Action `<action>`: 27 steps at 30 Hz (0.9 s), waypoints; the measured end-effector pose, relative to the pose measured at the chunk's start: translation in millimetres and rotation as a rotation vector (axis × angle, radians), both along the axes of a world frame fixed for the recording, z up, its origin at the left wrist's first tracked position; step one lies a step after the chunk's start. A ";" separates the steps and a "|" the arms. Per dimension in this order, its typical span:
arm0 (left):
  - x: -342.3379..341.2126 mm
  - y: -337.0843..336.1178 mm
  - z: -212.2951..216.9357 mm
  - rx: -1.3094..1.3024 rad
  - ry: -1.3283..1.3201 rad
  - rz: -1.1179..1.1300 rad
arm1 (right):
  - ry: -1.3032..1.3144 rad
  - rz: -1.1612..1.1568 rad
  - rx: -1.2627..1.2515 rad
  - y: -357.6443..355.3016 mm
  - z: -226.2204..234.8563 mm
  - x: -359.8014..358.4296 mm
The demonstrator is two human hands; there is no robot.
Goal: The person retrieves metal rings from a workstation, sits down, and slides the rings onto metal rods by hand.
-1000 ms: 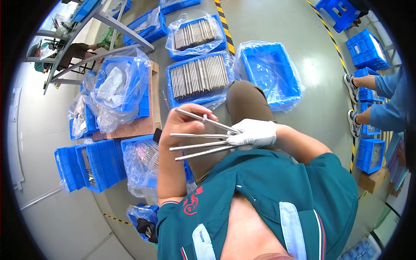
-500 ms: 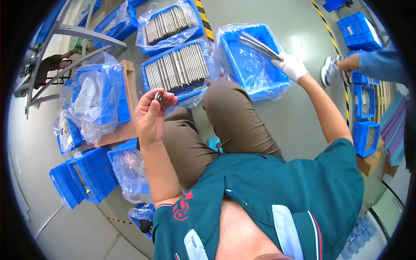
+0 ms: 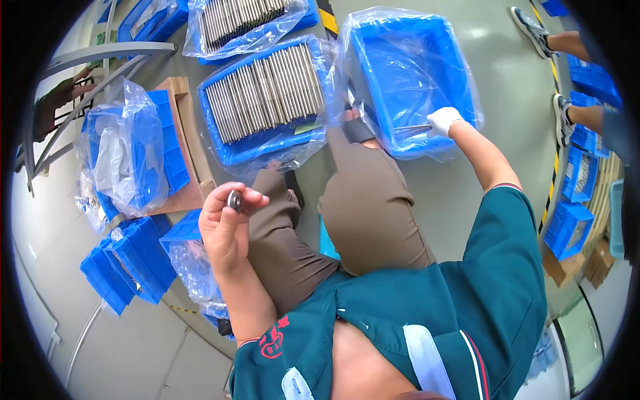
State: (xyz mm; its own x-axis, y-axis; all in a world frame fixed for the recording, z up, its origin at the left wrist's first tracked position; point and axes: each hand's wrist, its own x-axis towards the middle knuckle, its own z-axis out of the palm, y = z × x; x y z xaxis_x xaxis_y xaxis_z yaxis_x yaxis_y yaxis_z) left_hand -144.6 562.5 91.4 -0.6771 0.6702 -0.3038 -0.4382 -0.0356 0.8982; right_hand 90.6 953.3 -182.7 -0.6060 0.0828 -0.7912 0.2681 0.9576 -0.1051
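My own knees and teal shirt fill the lower middle of the view and hide the floor beneath me. At about 1 o'clock my right hand (image 3: 443, 121), in a white glove, reaches into a blue bin (image 3: 460, 67) lined with clear plastic. It is closed around the ends of a few thin metal rods (image 3: 412, 131) that point back toward 9 o'clock; the glossy liner blurs them, so I cannot count them, and they look to lie low in the bin near its front wall.

My left hand (image 3: 227, 223) is bare and raised at about 9 o'clock from the centre, forearm coming up from the lower edge. Thumb and forefinger pinch a small round metal ring (image 3: 234, 199), the other fingers curled loosely behind it.

At 12 o'clock a second lined blue bin (image 3: 230, 150) holds a tight row of grey metal rods (image 3: 267, 90) laid side by side; a third like it is cut off by the top edge. At 10 o'clock a crumpled clear bag (image 3: 117, 150) sits in another blue bin on a wooden board (image 3: 188, 133). Stacked empty blue bins (image 3: 127, 263) lie at 8 o'clock. At 3 o'clock more small blue bins (image 3: 567, 227) line a yellow-and-black floor stripe, and another person's shoes (image 3: 527, 20) and legs are half cut off at 2 o'clock.
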 end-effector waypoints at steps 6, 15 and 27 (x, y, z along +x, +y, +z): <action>-5.1 6.3 1.3 -0.041 0.034 -0.032 | -0.007 0.000 0.039 -6.8 -75.3 13.9; -2.0 7.2 7.3 -0.052 0.066 0.009 | 0.220 -0.034 0.105 -63.6 -62.2 -16.6; 15.0 -4.5 14.0 0.100 -0.133 -0.039 | 0.544 -0.656 -0.031 -96.4 38.4 -201.8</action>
State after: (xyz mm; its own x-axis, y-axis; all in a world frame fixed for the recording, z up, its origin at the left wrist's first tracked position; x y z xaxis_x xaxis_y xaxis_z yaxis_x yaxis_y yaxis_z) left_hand -129.6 558.0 105.5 -0.6081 0.7267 -0.3194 -0.5557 -0.1024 0.8250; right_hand -111.2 856.9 -144.3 -0.7391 0.5331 -0.4118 0.6724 0.6207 -0.4033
